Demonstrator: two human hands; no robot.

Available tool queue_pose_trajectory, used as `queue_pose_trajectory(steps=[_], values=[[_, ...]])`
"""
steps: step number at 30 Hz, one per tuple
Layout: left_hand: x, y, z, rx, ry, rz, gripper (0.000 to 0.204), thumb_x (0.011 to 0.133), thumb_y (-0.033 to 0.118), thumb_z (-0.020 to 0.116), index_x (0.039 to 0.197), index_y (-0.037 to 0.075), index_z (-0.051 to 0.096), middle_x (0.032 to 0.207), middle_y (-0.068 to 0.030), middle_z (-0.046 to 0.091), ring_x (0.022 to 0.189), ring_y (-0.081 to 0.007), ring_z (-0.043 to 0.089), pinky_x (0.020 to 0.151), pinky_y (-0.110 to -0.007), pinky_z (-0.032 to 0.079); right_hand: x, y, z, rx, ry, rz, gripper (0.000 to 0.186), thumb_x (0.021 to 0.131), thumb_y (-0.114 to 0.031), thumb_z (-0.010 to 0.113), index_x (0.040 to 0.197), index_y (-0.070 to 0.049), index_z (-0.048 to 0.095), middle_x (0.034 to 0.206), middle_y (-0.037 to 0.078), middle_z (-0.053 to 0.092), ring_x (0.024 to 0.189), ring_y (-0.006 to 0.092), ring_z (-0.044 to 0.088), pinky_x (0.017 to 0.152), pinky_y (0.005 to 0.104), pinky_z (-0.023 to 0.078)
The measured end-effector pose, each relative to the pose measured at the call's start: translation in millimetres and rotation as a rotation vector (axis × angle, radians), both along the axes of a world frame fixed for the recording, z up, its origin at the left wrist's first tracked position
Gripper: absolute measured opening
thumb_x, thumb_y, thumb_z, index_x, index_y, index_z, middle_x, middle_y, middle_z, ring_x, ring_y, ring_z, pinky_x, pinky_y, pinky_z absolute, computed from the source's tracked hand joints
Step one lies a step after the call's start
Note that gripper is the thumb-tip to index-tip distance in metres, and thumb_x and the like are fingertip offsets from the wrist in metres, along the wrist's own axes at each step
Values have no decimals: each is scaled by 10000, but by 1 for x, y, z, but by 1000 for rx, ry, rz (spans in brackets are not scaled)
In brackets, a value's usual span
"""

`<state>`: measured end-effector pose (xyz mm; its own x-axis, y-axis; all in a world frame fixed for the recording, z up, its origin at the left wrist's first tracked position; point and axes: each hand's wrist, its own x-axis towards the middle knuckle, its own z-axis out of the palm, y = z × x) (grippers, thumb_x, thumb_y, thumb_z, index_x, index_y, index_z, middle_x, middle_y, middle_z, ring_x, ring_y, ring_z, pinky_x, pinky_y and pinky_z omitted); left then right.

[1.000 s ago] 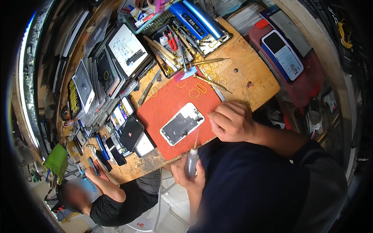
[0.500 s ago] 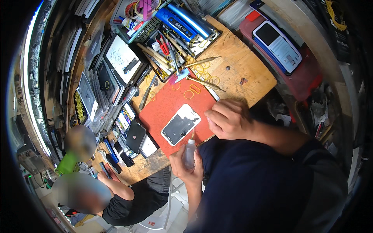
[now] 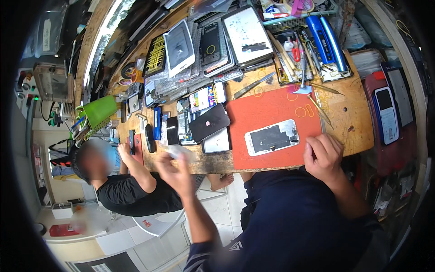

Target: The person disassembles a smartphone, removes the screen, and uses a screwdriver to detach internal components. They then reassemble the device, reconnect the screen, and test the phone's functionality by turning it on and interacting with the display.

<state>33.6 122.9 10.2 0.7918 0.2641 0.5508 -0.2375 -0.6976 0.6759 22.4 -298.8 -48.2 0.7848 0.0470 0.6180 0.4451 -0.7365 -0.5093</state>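
Mid-left, the left hand (image 3: 178, 176) holds a blurry bottle (image 3: 182, 153). Mid-right, a phone part (image 3: 272, 138) lies by the right hand (image 3: 324, 156); I can't tell its grip.

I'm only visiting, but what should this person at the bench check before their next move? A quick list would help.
1. White phone panel resting within the red mat's edges: ok.
2. Bottle in the left hand's grip: ok, though blurred; how firmly, cannot tell.
3. Bottle's tip closed: cannot tell, motion blur hides it.
4. Right hand unoccupied: cannot tell; its curled fingers, beside the panel, could hide something small.
5. Mat free of loose bits: not ok, yellow rubber bands lie beyond the panel.
6. Co-worker's hand away from the panel: ok, it is far to the left.
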Motion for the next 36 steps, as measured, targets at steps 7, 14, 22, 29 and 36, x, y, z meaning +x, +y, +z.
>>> queue_pose_trajectory(steps=[7,14,22,29,36], values=[[148,143,0,-242,72,197,538,1059,67,788,1461,-33,446,1233,-201,705,1097,-207,716,907,-315,573,-2,0,-3,-16,-25,-11,218,793,48,758,999,-12,716,819,115,611,682,332,645,618,439,527],[204,153,-59,30,81,212,590,994,223,895,1408,-31,561,1080,-143,760,918,-172,715,817,-292,583,-2,4,-2,-40,-65,-79,222,776,23,764,982,-43,718,827,90,601,706,307,661,628,421,540],[189,119,-39,93,160,265,656,1039,348,847,1476,-40,548,1207,-196,736,957,-226,719,906,-370,598,-4,2,-6,-21,-28,-76,201,784,-14,794,958,-63,706,853,66,626,735,270,697,654,404,568],[77,-36,-11,202,47,-103,243,1158,179,673,1101,-36,770,971,-75,757,892,-135,678,854,-322,563,11,-21,24,405,288,-68,137,937,-35,782,1068,-34,744,887,124,697,770,332,732,671,430,574],[91,-143,-17,220,170,-310,112,1076,31,672,1025,-17,760,948,-158,758,867,-334,720,886,-414,557,50,-36,36,199,71,-58,90,943,-55,782,1025,-32,754,906,138,703,787,366,735,687,460,587]])
